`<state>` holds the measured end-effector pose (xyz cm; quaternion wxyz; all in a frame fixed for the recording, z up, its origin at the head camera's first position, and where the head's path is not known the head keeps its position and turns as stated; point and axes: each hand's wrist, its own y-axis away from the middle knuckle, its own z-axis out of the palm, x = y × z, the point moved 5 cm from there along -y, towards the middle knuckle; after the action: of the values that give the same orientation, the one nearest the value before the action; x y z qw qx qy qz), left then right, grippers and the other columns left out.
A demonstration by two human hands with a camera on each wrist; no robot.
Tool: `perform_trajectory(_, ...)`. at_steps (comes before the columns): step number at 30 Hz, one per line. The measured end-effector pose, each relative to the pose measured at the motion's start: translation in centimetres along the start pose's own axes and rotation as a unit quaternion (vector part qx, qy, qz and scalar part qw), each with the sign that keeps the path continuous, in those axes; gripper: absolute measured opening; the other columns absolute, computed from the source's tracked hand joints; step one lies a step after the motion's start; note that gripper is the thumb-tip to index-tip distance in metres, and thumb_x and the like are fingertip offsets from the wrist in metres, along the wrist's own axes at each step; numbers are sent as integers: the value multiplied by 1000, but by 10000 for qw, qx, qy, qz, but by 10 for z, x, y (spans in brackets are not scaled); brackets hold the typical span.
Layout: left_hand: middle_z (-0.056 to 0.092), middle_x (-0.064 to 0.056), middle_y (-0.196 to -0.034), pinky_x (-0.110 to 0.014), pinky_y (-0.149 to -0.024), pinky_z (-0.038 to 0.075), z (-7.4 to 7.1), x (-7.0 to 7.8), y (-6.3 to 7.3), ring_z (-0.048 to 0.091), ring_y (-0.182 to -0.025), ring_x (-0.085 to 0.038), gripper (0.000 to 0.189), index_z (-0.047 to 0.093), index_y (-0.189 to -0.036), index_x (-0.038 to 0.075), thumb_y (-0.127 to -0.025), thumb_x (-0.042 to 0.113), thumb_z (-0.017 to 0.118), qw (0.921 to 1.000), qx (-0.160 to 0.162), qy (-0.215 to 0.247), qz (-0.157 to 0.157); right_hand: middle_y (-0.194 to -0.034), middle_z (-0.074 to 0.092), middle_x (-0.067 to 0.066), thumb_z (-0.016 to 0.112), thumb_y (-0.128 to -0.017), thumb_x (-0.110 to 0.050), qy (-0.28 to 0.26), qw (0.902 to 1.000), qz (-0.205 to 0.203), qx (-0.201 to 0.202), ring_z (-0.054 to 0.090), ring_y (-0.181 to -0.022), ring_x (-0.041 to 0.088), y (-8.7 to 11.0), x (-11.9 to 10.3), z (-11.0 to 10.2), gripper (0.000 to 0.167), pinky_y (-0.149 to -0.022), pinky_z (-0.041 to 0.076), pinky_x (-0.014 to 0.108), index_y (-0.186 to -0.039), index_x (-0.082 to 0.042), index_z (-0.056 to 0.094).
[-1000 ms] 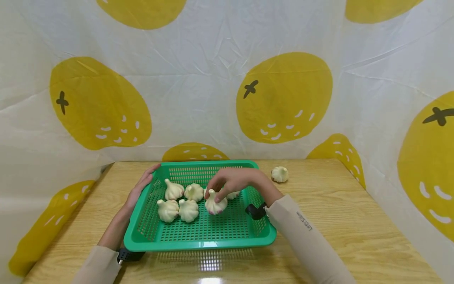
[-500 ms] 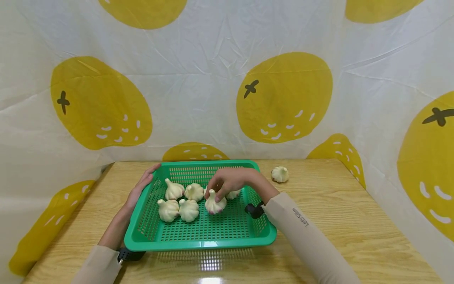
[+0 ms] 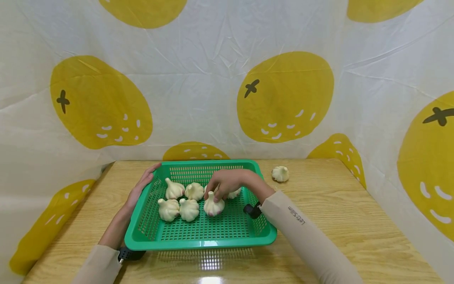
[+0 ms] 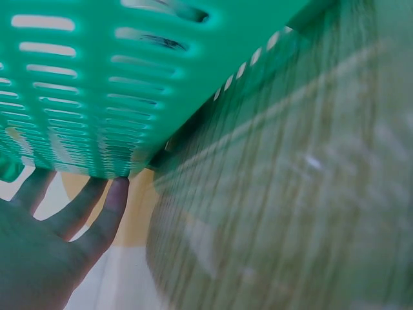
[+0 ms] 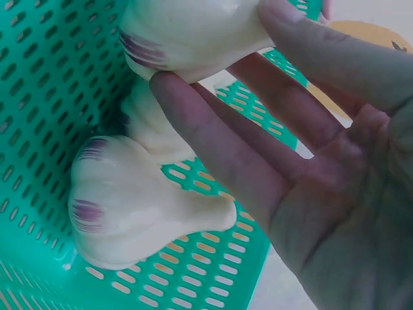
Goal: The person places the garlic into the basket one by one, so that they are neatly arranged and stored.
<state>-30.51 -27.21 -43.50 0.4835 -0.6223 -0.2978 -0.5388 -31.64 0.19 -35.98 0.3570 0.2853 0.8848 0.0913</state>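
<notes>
Inside the green plastic basket (image 3: pixel 200 245) my right hand (image 3: pixel 228 182) pinches a garlic bulb (image 3: pixel 214 206) between thumb and fingers, its stem pointing up. In the right wrist view the thumb and fingertips touch the held garlic bulb (image 5: pixel 193 39), and another purple-streaked bulb (image 5: pixel 122 206) lies close below. My left hand (image 3: pixel 140 186) rests along the basket's left side. Its fingers are extended, with the tips against the slotted wall (image 4: pixel 97 135) in the left wrist view. To the left of the held bulb sit several more garlic bulbs (image 3: pixel 189 209); others behind the right hand are partly hidden.
A single garlic bulb (image 3: pixel 280 174) lies on the wooden table (image 3: pixel 340 221), beyond the basket's right back corner. Behind the table hangs a white curtain (image 3: pixel 198 90) printed with large yellow fruit. Each wrist carries a small black camera.
My right hand has shifted slightly left with the garlic bulb, and the right forearm has followed. The left hand and the basket have stayed in place.
</notes>
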Motion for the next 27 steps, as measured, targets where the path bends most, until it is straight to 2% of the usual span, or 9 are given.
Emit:
perform_trajectory(6,28,6,-157,-16,-109,39,-1,0,0,39,-139,-3,53,13,-165,10,-116,29,18,10000,39,-40,8,-133,71,6,71,-97,-8,-120,9997,194,-40,68,-105,9,-4,1,3,27,-79,62,33,-123,-14,76)
perform_trajectory(10,28,7,-157,-16,-109,39,-1,0,0,39,-139,-3,54,13,-165,9,-115,28,18,10000,40,-43,16,-130,72,5,72,-97,-10,-54,9999,153,-14,69,-99,7,-6,0,5,28,-79,61,33,-124,-13,76)
perform_trajectory(21,29,7,-156,-16,-109,39,-1,0,-1,39,-139,-3,54,13,-165,10,-115,29,19,10000,32,-45,-1,-126,73,2,71,-97,-11,-13,9996,285,-29,66,-96,7,-7,2,6,26,-83,61,43,-121,-18,77)
perform_trajectory(27,28,6,-157,-17,-109,40,1,1,0,40,-139,-5,53,13,-165,11,-116,29,18,10000,-5,35,-16,-128,73,0,71,-98,-11,179,9996,226,-41,65,-101,5,-9,2,7,26,-80,60,38,-121,-20,78)
